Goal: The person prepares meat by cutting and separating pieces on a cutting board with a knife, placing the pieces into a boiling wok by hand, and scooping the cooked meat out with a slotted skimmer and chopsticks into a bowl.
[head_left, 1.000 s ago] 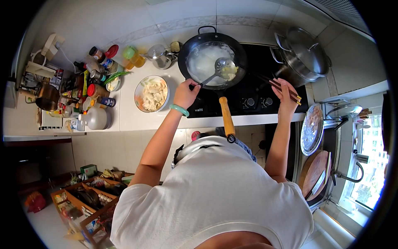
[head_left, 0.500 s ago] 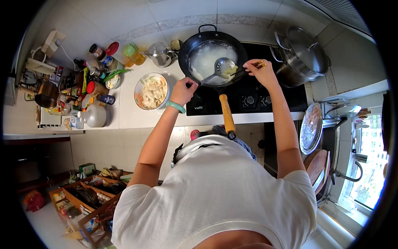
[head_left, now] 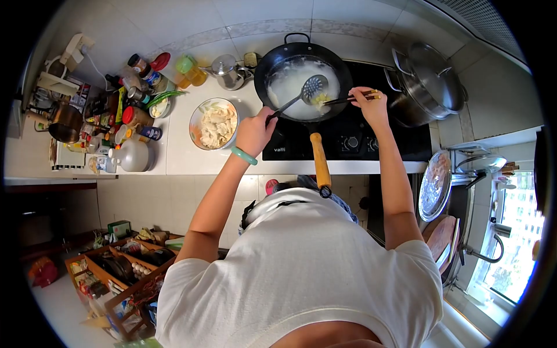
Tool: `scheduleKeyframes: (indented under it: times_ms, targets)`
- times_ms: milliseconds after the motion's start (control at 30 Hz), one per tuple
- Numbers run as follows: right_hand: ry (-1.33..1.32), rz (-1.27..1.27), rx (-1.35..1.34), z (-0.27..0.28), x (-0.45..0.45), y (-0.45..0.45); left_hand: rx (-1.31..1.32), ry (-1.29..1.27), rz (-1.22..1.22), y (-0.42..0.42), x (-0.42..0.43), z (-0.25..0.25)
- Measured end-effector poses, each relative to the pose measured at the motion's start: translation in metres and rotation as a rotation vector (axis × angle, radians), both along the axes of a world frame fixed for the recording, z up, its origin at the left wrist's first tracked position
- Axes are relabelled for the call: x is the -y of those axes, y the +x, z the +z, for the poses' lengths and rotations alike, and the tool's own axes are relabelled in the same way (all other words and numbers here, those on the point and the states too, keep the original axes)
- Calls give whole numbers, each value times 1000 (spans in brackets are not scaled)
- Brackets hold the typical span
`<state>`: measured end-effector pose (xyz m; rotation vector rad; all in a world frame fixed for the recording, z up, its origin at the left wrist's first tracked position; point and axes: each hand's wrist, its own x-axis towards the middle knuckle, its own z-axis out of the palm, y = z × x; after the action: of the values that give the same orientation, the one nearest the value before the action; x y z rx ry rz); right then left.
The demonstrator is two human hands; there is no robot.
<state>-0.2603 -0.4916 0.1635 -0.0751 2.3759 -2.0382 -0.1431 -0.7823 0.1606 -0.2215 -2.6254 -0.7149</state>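
Note:
My left hand (head_left: 255, 133), a green bangle at its wrist, is closed around the dark handle of a slotted ladle (head_left: 314, 87). The ladle's perforated head is over the cloudy white liquid (head_left: 286, 79) in a black wok (head_left: 343, 64). A pair of chopsticks (head_left: 340, 100) is pinched in my right hand (head_left: 369, 107) at the wok's right rim. Their tips meet a pale yellow clump of food (head_left: 319, 101) just below the ladle head, at the liquid's surface. The wok's wooden handle (head_left: 319, 159) points toward me.
A bowl of pale food pieces (head_left: 216, 124) stands left of the black stove (head_left: 284, 139). Right of the wok is a lidded steel pot (head_left: 426, 87). Bottles and jars (head_left: 139, 116) crowd the left counter, with a metal pitcher (head_left: 226, 72) at the back. Wooden crates (head_left: 125, 272) sit below left.
The ladle head, which had the yellow clump in it, has tilted and shifted up. The clump is now outside it, below the head. Both hands keep their holds, and the view has shifted slightly.

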Motion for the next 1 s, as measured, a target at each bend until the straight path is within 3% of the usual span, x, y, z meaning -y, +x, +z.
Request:
scheduleKeyframes:
  times_ms: [33, 100, 133, 200, 533, 867, 933, 1000]
  targets:
    - [-2, 2, 0, -1, 1, 1, 0, -2, 2, 5, -2, 6]
    - [-47, -11, -1, -1, 3, 2, 52, -356, 26, 14, -5, 16]
    - [-48, -10, -2, -1, 4, 2, 52, -358, 27, 17, -5, 12]
    - [-64, -19, 14, 0, 6, 3, -121, -473, 44, 20, -4, 4]
    - [-95, -22, -35, 11, 4, 5, -41, -380, 63, 21, -4, -1]
    - [-169, -106, -66, 25, -8, 12, 282, 365, 32, 2, 31, -7]
    - [-172, -114, -57, 25, -10, 13, 670, 747, 141, 1, 32, -6]
    - [-159, -115, -56, 26, -13, 15, 685, 822, 144, 3, 28, -2]
